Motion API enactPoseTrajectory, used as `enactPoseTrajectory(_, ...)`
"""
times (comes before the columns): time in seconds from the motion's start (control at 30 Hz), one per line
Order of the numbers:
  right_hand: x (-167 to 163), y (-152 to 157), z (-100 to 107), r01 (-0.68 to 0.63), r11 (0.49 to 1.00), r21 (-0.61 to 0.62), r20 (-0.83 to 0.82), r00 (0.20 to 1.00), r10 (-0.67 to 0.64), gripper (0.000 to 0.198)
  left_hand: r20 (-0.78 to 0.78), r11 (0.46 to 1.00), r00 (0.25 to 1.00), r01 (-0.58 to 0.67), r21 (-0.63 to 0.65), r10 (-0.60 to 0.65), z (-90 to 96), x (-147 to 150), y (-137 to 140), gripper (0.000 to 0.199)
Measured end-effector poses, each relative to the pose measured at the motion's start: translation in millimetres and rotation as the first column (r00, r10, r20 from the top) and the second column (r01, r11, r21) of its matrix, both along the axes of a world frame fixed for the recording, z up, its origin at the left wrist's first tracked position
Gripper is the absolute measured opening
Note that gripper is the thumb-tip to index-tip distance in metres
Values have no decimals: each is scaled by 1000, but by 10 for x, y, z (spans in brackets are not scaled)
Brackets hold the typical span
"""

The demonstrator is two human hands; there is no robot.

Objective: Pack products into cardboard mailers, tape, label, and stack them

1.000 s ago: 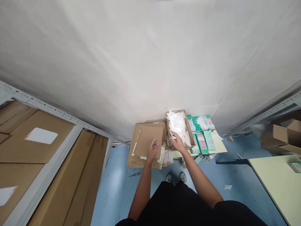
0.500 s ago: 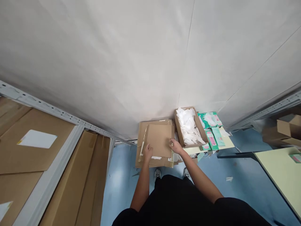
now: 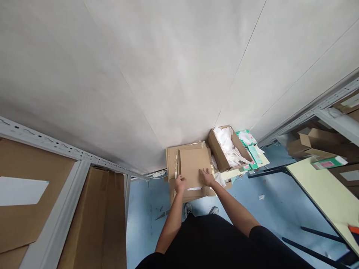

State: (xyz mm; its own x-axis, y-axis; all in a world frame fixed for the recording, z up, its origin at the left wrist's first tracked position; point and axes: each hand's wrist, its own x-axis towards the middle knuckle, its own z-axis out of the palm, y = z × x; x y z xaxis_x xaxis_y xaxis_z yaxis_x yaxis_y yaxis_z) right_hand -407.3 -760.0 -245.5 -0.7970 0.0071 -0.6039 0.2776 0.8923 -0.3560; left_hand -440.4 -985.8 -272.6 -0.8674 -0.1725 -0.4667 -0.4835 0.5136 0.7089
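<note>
A flattened cardboard box lies on a stack of larger flattened cardboard in front of me. My left hand is closed at its near left edge, fingers curled round a folded flap. My right hand lies on its right part, palm down with the fingers spread. Just right of the stack stands an open cardboard box holding crumpled white paper.
Green and pink packets lie beside the open box on a pale tabletop. Shelving with large cartons stands at left. A pale table and more cartons are at right. A grey wall rises ahead.
My right hand has gone from the cardboard's right edge to flat on its surface. My left hand has closed at the left edge, where a flap now stands up. The view has turned right.
</note>
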Motion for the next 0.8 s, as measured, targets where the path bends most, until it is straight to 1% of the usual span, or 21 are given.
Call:
enactPoseTrajectory(0.17,35,42,50,1,1000,-27,-9,1000,-1,89,29,988,994,-111,105,109,-88,29,-71,20)
enactPoseTrajectory(0.3,173,40,30,45,993,-108,-82,995,-54,88,59,945,985,-170,278,160,-165,33,-126,19)
enactPoseTrajectory(0.33,209,46,25,81,990,-117,-120,988,-96,88,64,929,984,-179,325,167,-178,33,-143,19)
enactPoseTrajectory(0.4,271,74,23,213,971,-110,-199,952,-232,83,75,892,981,-194,408,179,-192,33,-185,21)
enactPoseTrajectory(0.47,316,121,37,378,919,-112,-238,888,-394,77,85,858,978,-208,470,191,-191,30,-236,24)
enactPoseTrajectory(0.5,334,145,48,440,889,-128,-237,857,-458,73,90,844,976,-215,491,197,-185,28,-263,24)
enactPoseTrajectory(0.53,350,167,62,474,867,-154,-225,838,-498,70,94,833,975,-221,508,201,-177,24,-290,24)
enactPoseTrajectory(0.57,366,183,75,481,857,-185,-213,832,-513,68,97,824,974,-224,520,204,-168,20,-315,25)
enactPoseTrajectory(0.63,400,190,99,458,858,-232,-200,841,-503,65,99,814,974,-224,536,204,-146,12,-355,27)
enactPoseTrajectory(0.73,454,146,120,453,858,-240,-198,843,-501,62,92,807,976,-213,550,195,-119,11,-396,35)
enactPoseTrajectory(0.8,476,109,132,485,838,-249,-216,816,-536,62,75,805,983,-179,566,166,-99,20,-423,41)
